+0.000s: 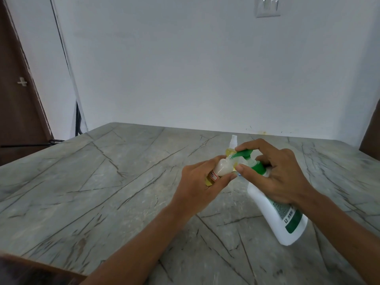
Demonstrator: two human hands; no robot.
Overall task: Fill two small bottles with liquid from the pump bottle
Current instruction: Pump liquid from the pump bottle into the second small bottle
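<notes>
A white pump bottle [281, 219] with a green pump head and green label stands tilted on the table, right of centre. My right hand [277, 173] grips its neck, with a fingertip on the green pump head. My left hand [202, 182] holds a small pale bottle [80, 169] with a red-edged label, tipped so its mouth meets the green nozzle. A second small bottle [233, 144], clear with yellowish liquid and a spray cap, stands just behind the hands, partly hidden.
The grey veined stone table [123, 192] reaches back to a white wall. A dark door stands at the far left and a dark chair back [370, 132] at the right edge. A brown edge shows at the lower left corner.
</notes>
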